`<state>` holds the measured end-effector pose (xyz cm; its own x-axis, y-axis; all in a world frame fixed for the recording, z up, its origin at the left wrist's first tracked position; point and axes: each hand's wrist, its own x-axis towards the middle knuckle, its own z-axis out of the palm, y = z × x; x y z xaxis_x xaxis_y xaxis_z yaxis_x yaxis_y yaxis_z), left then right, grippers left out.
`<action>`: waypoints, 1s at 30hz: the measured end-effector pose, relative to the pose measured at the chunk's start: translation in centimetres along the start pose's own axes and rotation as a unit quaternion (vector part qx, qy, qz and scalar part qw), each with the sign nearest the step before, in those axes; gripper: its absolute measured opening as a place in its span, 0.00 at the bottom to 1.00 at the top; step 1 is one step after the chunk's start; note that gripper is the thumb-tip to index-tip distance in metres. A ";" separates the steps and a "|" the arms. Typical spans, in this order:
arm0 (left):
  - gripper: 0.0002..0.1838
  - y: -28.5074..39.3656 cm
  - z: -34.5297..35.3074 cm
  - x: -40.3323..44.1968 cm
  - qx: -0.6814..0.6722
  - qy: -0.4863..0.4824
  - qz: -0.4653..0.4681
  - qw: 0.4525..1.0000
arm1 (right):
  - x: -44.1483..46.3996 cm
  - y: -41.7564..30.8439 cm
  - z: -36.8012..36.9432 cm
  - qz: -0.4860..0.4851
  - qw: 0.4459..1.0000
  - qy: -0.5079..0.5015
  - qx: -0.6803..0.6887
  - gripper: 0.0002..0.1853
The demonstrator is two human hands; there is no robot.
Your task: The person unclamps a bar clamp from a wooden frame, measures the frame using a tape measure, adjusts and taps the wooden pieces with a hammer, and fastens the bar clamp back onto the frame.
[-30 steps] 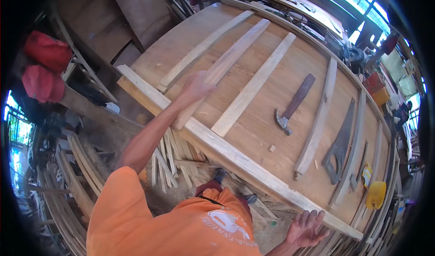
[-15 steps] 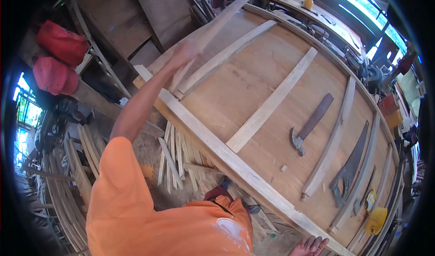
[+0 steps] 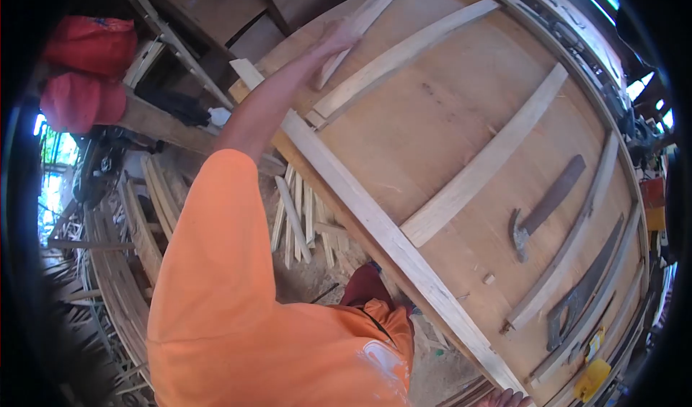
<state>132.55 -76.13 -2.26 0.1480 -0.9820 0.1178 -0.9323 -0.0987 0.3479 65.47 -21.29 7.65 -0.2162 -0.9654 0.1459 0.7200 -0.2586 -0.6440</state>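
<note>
My left hand (image 3: 340,37), arm stretched to the upper left, is closed around a pale wooden slat (image 3: 375,9). The slat is over the far-left part of a large plywood panel (image 3: 461,104) framed with wooden rails. Beside it, another slat (image 3: 411,57) lies across the panel. At the bottom edge my right hand (image 3: 504,398) rests on the near rail (image 3: 389,245), fingers laid over the wood and partly cut off by the frame. A claw hammer (image 3: 544,202) lies on the panel between two slats. Farther right is a handsaw (image 3: 582,292).
A yellow object (image 3: 592,380) sits at the panel's lower right. Loose wood strips (image 3: 299,216) lie on the floor beneath the near rail, and long boards (image 3: 119,263) are stacked at the left. A red cap (image 3: 83,103) and red bag (image 3: 92,45) hang at the upper left.
The slat in my left hand has come down from a raised, tilted position toward the panel. My view has shifted, so the panel appears farther right. My right hand stays at the near rail.
</note>
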 end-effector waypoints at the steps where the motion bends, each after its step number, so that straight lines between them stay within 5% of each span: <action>1: 0.32 0.2 0.3 0.0 0.049 0.020 0.007 0.999 | 0.3 0.1 0.2 0.007 1.000 -0.005 0.014 0.41; 3: 0.32 0.3 1.0 -0.6 0.101 0.038 0.011 0.994 | 0.6 0.1 0.2 0.024 0.999 -0.010 0.037 0.41; 5: 0.31 0.4 1.9 -1.4 0.251 0.218 0.016 0.943 | 0.9 0.3 -0.2 0.027 0.999 -0.006 0.032 0.41; 9: 0.32 -1.3 1.4 -0.7 0.218 0.175 0.095 0.955 | 1.0 0.5 -0.4 0.029 0.999 0.009 0.011 0.42; 11: 0.33 -2.8 3.0 1.6 0.092 0.050 0.071 0.992 | 1.6 0.7 0.0 0.028 0.999 -0.001 0.014 0.41; 14: 0.31 -4.7 3.1 -1.2 0.070 0.133 0.130 0.980 | 0.4 -0.6 -1.6 0.004 0.997 0.059 -0.048 0.41; 15: 0.31 -0.7 -0.6 -4.0 0.055 0.006 0.014 0.998 | 0.4 -1.0 -2.2 0.009 0.999 0.006 -0.048 0.42; 16: 0.32 -0.4 -3.2 -3.7 -0.034 -0.093 0.086 0.991 | -0.8 -2.0 -3.1 0.014 0.999 0.023 -0.029 0.43; 18: 0.42 3.6 -5.4 -5.0 0.077 -0.134 0.061 0.986 | 0.1 -3.1 -1.7 0.006 0.999 0.002 -0.054 0.43; 26: 0.57 -10.0 1.3 7.9 0.132 -0.092 0.058 0.985 | -3.2 -12.3 -0.7 -0.139 0.965 0.020 -0.220 0.43; 27: 0.58 -9.2 1.2 8.1 0.173 -0.076 0.086 0.978 | -4.1 -13.3 -0.3 -0.153 0.961 0.041 -0.227 0.43; 29: 0.59 -5.8 0.8 8.5 0.177 -0.026 -0.006 0.984 | -6.1 -15.2 0.7 -0.200 0.949 0.022 -0.243 0.44; 30: 0.57 -6.0 1.5 8.7 0.227 0.023 0.061 0.972 | -7.0 -16.2 1.1 -0.217 0.941 0.034 -0.259 0.44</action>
<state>138.96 -84.32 -4.68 0.0312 -0.9836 0.1777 -0.9918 -0.0525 -0.1168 56.06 -10.36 17.83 -0.4702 -0.7637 0.4423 0.1402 -0.5594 -0.8170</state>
